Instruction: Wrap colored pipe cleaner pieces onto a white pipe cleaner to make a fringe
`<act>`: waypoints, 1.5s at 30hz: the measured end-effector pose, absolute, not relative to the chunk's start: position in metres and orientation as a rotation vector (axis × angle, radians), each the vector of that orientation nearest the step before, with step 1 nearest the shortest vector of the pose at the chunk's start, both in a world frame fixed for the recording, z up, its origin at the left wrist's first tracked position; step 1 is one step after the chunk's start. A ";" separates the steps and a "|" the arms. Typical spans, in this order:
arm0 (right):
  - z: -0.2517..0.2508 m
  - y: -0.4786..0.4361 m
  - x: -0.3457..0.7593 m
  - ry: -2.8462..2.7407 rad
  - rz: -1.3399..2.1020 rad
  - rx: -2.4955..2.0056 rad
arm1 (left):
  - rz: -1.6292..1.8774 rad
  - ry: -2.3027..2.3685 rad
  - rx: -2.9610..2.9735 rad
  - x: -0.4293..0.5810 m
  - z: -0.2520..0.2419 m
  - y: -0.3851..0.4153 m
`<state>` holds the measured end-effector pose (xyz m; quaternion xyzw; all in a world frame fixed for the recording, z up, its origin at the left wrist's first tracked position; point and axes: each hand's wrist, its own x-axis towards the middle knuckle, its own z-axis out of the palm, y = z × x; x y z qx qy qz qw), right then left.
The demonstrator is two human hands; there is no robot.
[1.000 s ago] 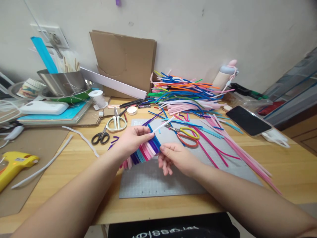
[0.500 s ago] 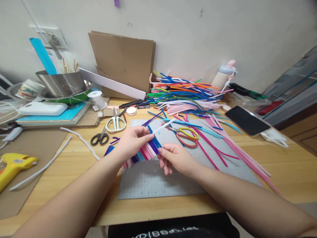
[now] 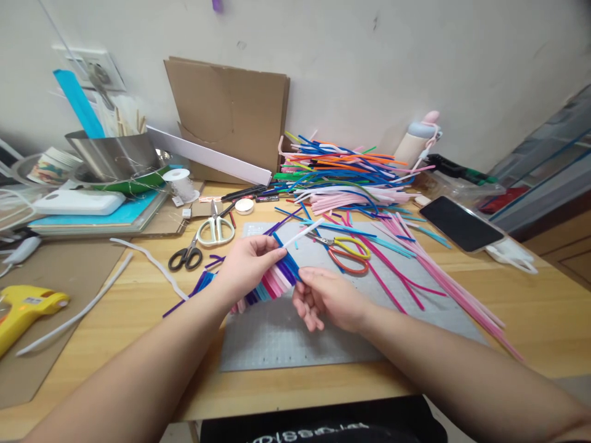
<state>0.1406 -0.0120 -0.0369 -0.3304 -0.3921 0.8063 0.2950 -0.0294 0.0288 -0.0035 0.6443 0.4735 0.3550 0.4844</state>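
Observation:
My left hand (image 3: 252, 258) is closed on a woven strip of pipe cleaners (image 3: 272, 284), in pink, red, light blue and purple rows, above the grey cutting mat (image 3: 277, 344). From its thumb a white pipe cleaner (image 3: 303, 233) sticks out to the upper right. A blue pipe cleaner (image 3: 287, 257) runs along the strip's right end. My right hand (image 3: 323, 298) pinches the lower end of that blue piece between thumb and forefinger; its other fingers curl loosely below. Part of the strip is hidden behind my left hand.
Orange-and-yellow-handled scissors (image 3: 348, 253) lie right of my hands. White scissors (image 3: 215, 229) and black scissors (image 3: 185, 256) lie to the left. A pipe cleaner pile (image 3: 346, 175) is behind, a phone (image 3: 455, 223) at right, a yellow glue gun (image 3: 30, 311) at far left.
My right hand has shifted slightly, its lower fingers a little more spread. The blue piece's lower end has moved slightly right. Purple ends show farther out left of my left forearm.

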 end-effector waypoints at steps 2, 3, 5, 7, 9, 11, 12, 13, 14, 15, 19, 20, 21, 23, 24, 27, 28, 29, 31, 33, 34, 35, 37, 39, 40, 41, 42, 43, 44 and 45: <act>-0.034 -0.010 0.143 -0.868 2.266 -0.853 | 0.875 1.126 1.540 -0.030 -0.003 0.030; -0.033 -0.009 0.144 -0.767 2.321 -0.838 | 0.887 1.110 1.526 -0.030 -0.003 0.031; -0.032 -0.007 0.146 -0.575 2.400 -0.792 | 0.920 1.085 1.514 -0.031 -0.003 0.032; -0.031 -0.006 0.147 -0.428 2.439 -0.735 | 0.942 1.074 1.515 -0.031 -0.003 0.032; -0.031 -0.005 0.148 -0.352 2.452 -0.688 | 0.944 1.073 1.512 -0.030 -0.004 0.031; -0.031 -0.005 0.149 -0.338 2.446 -0.658 | 0.954 1.077 1.504 -0.030 -0.005 0.030; -0.031 -0.006 0.149 -0.344 2.436 -0.649 | 0.968 1.086 1.493 -0.029 -0.005 0.030; -0.031 -0.007 0.148 -0.355 2.420 -0.645 | 0.986 1.099 1.475 -0.029 -0.006 0.030; -0.030 -0.008 0.148 -0.371 2.397 -0.643 | 1.006 1.111 1.452 -0.028 -0.006 0.030; -0.030 -0.009 0.147 -0.390 2.371 -0.644 | 1.025 1.121 1.426 -0.027 -0.007 0.030; -0.029 -0.013 0.143 -0.520 2.264 -0.710 | 1.037 1.132 1.397 -0.028 -0.007 0.032; -0.030 -0.014 0.141 -0.602 2.230 -0.746 | 1.016 1.127 1.415 -0.029 -0.007 0.033; -0.031 -0.014 0.141 -0.711 2.184 -0.792 | 0.981 1.119 1.438 -0.029 -0.006 0.033; -0.033 -0.014 0.139 -0.977 2.015 -0.906 | 0.883 1.096 1.484 -0.031 -0.004 0.033; -0.034 -0.014 0.139 -1.111 1.892 -0.966 | 0.829 1.091 1.508 -0.031 -0.003 0.032; -0.037 -0.013 0.139 -1.397 1.536 -1.066 | 0.721 1.104 1.599 -0.029 -0.002 0.028; -0.038 -0.012 0.139 -1.441 1.485 -1.072 | 0.707 1.106 1.625 -0.028 -0.002 0.027; -0.039 -0.012 0.139 -1.454 1.480 -1.073 | 0.701 1.103 1.640 -0.027 -0.003 0.026; -0.039 -0.011 0.138 -1.399 1.558 -1.075 | 0.694 1.077 1.618 -0.026 -0.005 0.025; -0.038 -0.010 0.138 -1.298 1.643 -1.077 | 0.702 1.044 1.550 -0.026 -0.008 0.026; -0.038 -0.010 0.138 -1.254 1.665 -1.077 | 0.711 1.038 1.518 -0.026 -0.008 0.027; -0.037 -0.010 0.138 -1.220 1.674 -1.077 | 0.716 1.040 1.497 -0.026 -0.009 0.028; -0.037 -0.010 0.138 -1.200 1.682 -1.079 | 0.717 1.071 1.497 -0.027 -0.008 0.028; -0.036 -0.011 0.138 -1.219 1.694 -1.084 | 0.704 1.114 1.516 -0.028 -0.006 0.028; -0.036 -0.011 0.139 -1.233 1.694 -1.080 | 0.694 1.124 1.521 -0.028 -0.004 0.028; -0.037 -0.011 0.139 -1.243 1.686 -1.076 | 0.682 1.128 1.523 -0.028 -0.003 0.027; -0.037 -0.010 0.140 -1.252 1.668 -1.073 | 0.671 1.126 1.526 -0.028 -0.003 0.027; -0.037 -0.010 0.140 -1.259 1.647 -1.071 | 0.658 1.121 1.533 -0.028 -0.002 0.026; -0.037 -0.010 0.140 -1.268 1.631 -1.070 | 0.644 1.115 1.546 -0.028 -0.003 0.026; -0.037 -0.010 0.140 -1.274 1.621 -1.074 | 0.633 1.109 1.560 -0.029 -0.003 0.026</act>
